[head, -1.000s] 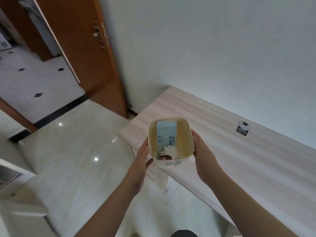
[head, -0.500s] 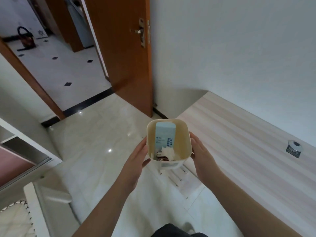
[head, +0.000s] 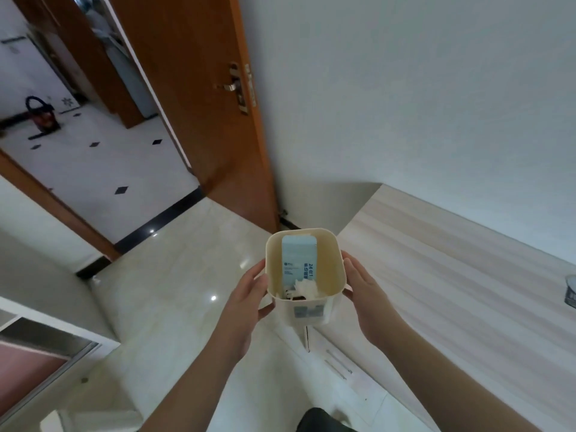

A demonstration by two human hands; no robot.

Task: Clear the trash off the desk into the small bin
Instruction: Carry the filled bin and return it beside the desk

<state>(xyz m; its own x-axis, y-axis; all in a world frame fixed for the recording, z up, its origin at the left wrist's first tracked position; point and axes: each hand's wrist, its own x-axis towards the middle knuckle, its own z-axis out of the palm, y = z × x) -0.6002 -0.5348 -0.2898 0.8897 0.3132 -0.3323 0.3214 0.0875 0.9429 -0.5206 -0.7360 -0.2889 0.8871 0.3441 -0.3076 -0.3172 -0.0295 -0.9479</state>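
A small cream bin (head: 335,260) hangs in the air over the floor, just left of the light wooden desk (head: 461,260). My left hand (head: 249,291) presses its left wall and my right hand (head: 361,288) its right wall. Inside the bin stands a pale blue carton (head: 298,260) with a crumpled white tissue (head: 307,288) and some darker scraps at the bottom.
An open brown door (head: 202,98) and doorway lie ahead to the left, with glossy tile floor (head: 174,291) between. A small round grey object (head: 571,294) sits at the desk's right edge of view. Desk drawers (head: 339,360) show below the bin. A white shelf unit (head: 37,344) is at lower left.
The view has swung left, away from the desk and toward the doorway. The bin stays held between both hands and is now over the floor instead of the desk's corner.
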